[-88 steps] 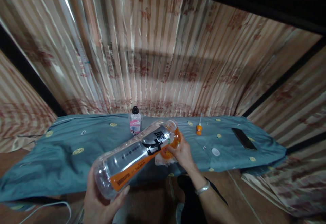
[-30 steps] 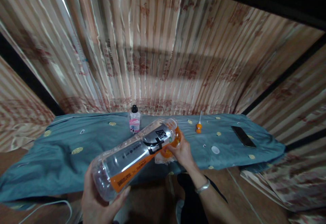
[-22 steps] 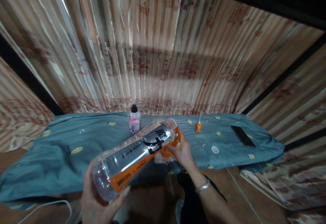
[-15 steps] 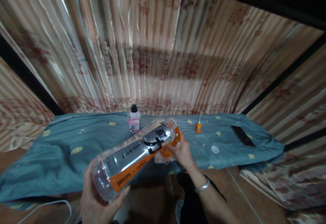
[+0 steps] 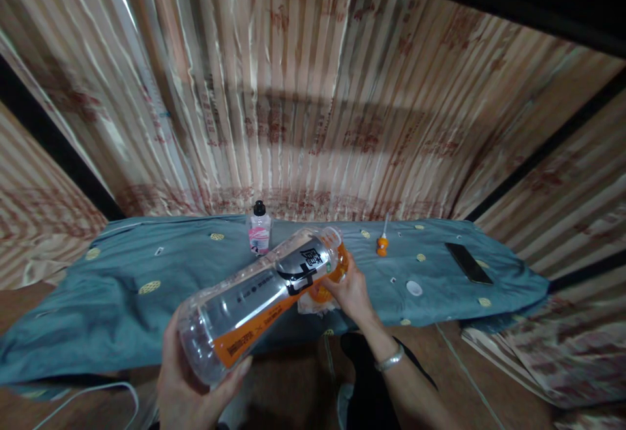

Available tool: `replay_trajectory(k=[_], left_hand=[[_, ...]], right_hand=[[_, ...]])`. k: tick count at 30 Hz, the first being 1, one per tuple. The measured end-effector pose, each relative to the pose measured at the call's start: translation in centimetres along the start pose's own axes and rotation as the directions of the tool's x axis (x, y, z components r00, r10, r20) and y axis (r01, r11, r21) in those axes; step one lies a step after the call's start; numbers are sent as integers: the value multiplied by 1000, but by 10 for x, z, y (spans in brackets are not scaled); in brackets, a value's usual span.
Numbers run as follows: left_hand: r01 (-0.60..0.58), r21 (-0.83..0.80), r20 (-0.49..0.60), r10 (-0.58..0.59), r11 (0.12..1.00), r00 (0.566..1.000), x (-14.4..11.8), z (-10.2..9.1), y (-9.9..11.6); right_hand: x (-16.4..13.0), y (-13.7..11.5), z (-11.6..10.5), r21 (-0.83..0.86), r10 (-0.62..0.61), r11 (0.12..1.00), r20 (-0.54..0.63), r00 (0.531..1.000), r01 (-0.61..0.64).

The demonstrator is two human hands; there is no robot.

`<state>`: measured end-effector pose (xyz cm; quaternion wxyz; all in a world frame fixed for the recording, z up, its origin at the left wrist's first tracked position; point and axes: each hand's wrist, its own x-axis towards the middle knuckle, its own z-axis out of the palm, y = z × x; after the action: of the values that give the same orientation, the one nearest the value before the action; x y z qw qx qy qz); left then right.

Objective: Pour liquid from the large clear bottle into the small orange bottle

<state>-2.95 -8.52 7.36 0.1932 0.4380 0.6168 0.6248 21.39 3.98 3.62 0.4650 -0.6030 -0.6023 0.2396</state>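
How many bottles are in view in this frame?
2: a large clear bottle held tilted between the left hand and right hand, and a small black-capped bottle upright on the blue cloth behind it.

Striped curtains, blue-clothed table

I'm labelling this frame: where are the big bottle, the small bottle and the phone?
big bottle (image 5: 254,299), head view, on its label.
small bottle (image 5: 258,234), head view, on its body.
phone (image 5: 468,263), head view, screen middle.

1. You see a small black-capped bottle standing at frame centre on the blue cloth
2. An orange-handled tool lies right of centre
3. A dark phone lies at right
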Motion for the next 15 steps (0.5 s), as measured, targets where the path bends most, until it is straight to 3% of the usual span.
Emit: replay_trajectory(k=[15], left_hand=[[11, -14, -15, -11, 1000, 1000, -1, 1, 1]], right_hand=[[0, -1, 1, 11, 1, 1000, -20, 1000, -1]])
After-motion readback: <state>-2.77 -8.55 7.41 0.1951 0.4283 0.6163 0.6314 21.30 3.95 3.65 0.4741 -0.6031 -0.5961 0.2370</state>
